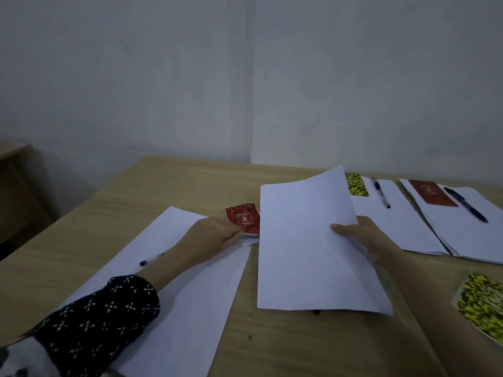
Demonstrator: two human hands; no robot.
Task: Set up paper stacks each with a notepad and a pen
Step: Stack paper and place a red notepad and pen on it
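Note:
My right hand (362, 238) grips a stack of white paper (307, 246) by its right edge, its far end curling up off the table. My left hand (215, 235) holds a small red spiral notepad (243, 217) at the far corner of a large white paper stack (174, 284). A pen (151, 259) lies on that stack, partly hidden by my left wrist. Two stacks lie at the right: one (394, 227) with a yellow-black notepad (357, 185) and a pen (381, 192), another (473, 229) with a dark red notepad (432, 196) and a pen (466, 204).
A second yellow-black notepad (481, 300) lies at the near right edge of the wooden table (285, 346). A small dark object (315, 312) peeks out under the held paper's near edge. A grey wall stands behind; another wooden piece of furniture (16, 170) is at far left.

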